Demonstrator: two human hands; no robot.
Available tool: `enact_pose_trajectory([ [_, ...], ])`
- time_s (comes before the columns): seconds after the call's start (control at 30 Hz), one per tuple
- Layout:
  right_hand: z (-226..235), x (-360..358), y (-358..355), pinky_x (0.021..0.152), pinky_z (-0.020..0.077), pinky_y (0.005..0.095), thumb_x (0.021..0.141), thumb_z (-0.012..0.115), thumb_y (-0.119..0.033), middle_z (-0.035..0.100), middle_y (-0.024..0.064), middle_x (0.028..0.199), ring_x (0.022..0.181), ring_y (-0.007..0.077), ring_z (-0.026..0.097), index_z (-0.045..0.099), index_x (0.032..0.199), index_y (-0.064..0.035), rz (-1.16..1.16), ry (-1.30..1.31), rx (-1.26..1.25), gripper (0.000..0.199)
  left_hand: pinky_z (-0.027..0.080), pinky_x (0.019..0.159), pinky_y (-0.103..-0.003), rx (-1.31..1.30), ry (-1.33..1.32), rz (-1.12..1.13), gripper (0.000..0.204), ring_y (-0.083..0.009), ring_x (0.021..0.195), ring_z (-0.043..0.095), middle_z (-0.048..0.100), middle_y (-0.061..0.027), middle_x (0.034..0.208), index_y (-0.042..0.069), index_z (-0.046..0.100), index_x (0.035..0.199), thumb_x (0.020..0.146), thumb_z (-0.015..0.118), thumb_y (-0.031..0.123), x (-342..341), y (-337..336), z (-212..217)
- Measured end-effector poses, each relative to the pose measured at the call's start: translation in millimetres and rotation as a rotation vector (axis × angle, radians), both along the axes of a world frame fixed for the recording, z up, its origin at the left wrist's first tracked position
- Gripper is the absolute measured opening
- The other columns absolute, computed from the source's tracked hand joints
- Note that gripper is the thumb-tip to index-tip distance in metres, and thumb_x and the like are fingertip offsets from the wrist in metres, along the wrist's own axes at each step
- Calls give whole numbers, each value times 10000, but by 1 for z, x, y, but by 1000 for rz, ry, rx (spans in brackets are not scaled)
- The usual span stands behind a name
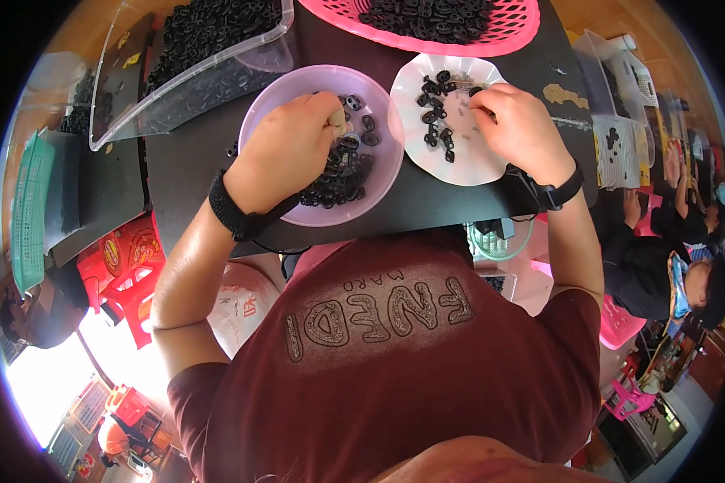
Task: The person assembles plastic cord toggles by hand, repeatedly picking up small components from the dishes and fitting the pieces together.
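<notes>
My left hand (286, 145) is closed in a pinch over a lilac bowl (259, 97). A pale covering shows at its fingertips, and what they hold, if anything, is hidden. In the bowl lie many small black oval plastic parts (342, 181) with holes. Over the right side of a white wavy-edged plate (451, 171), my right hand (524, 129) is closed too, thumb and fingertips together beside a small black part. Whether it grips that part I cannot tell. More black parts (432, 113) lie along the plate's left half, with small pale translucent pieces (461, 121) near its middle.
A clear plastic bin (217, 92) heaped with black parts stands at the back left of the dark table (205, 161). A pink basket (507, 36) of similar parts sits behind the plate. Other people (660, 258) are at the right, near another table with trays (616, 145).
</notes>
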State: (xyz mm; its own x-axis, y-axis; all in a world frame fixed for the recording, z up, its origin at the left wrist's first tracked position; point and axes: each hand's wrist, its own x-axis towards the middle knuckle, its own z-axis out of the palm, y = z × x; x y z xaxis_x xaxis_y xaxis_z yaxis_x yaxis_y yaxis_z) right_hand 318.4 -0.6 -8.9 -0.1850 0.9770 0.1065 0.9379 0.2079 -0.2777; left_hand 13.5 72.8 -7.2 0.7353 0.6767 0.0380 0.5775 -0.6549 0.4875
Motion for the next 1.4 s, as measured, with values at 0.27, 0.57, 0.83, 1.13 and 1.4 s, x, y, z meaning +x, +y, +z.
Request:
enact_pose_trajectory([
  [0.27, 0, -3, 20, 713, 521, 444, 836, 586, -112, 654, 164, 847, 778, 368, 638, 684, 855, -9, 41, -146, -36, 143, 521, 675, -281, -556, -383, 267, 127, -184, 735, 668, 686, -126, 929, -11, 637, 1006, 895, 593, 32, -9, -21, 8],
  [0.57, 12, -11, 31, 688, 518, 457, 773, 588, -93, 635, 209, 761, 736, 390, 635, 681, 788, -2, 65, -205, -169, 131, 546, 707, -255, -686, -621, 285, 210, -140, 792, 668, 685, -106, 997, -28, 637, 1097, 897, 570, -26, -19, -30, -5],
  [0.83, 19, -5, 34, 717, 539, 427, 762, 597, -101, 674, 188, 803, 763, 362, 662, 713, 810, -26, 2, -154, -208, 146, 558, 733, -245, -788, -719, 319, 195, -101, 838, 649, 693, -82, 1048, -45, 628, 1107, 923, 582, 0, -28, -38, 2],
  [1.13, 18, -13, 37, 720, 537, 431, 757, 606, -111, 675, 189, 794, 767, 364, 661, 716, 814, -23, 53, -179, -267, 152, 536, 748, -234, -805, -693, 396, 185, -91, 805, 623, 663, -49, 964, -36, 633, 1108, 940, 610, 36, -40, -42, -10],
  [1.4, 19, -14, 36, 680, 522, 395, 743, 633, -129, 647, 172, 709, 698, 313, 659, 679, 811, -18, -19, -58, -224, 138, 548, 695, -227, -784, -841, 372, 165, -76, 791, 640, 709, -57, 986, -25, 664, 1056, 898, 637, 14, -30, -44, 2],
])
